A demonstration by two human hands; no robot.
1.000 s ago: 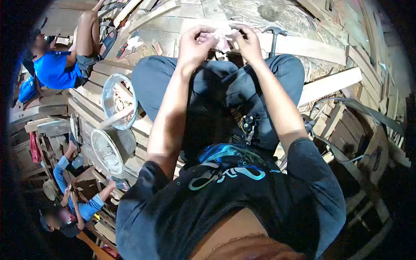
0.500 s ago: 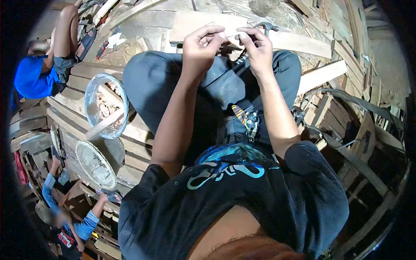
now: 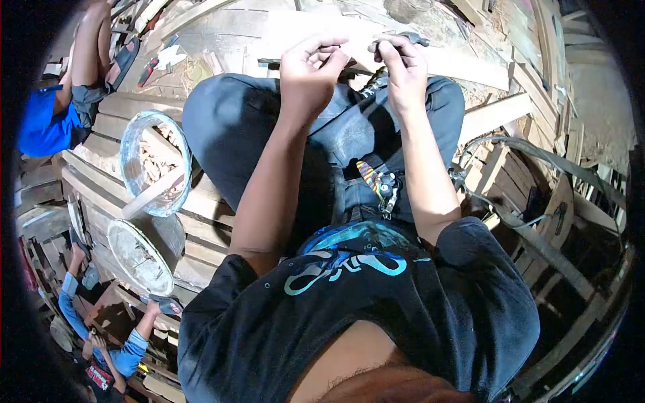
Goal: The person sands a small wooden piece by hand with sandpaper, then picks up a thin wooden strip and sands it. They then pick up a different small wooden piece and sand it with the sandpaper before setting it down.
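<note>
My left hand (image 3: 311, 68) is raised above my crossed legs, its fingers half curled and the thumb apart from the forefinger. I see nothing clearly held in it. Close by on the right, my right hand (image 3: 405, 72) is closed in a pinch on something small that I cannot make out. Just behind its fingers shows the dark head of a hammer (image 3: 416, 39), lying on the boards. A pale wooden board (image 3: 289, 30), brightly lit, lies beyond both hands.
On the left stand a clear-rimmed bucket (image 3: 184, 201) with wood pieces inside and a tilted whitish bucket (image 3: 171, 245). A person in blue (image 3: 50, 127) sits at upper left, another person (image 3: 131, 352) at lower left. Planks (image 3: 497, 117) and a strap (image 3: 537, 151) lie on the right.
My hands have moved slightly apart, and the left thumb has parted from the forefinger. The right fingers have closed further. The view has shifted slightly.
</note>
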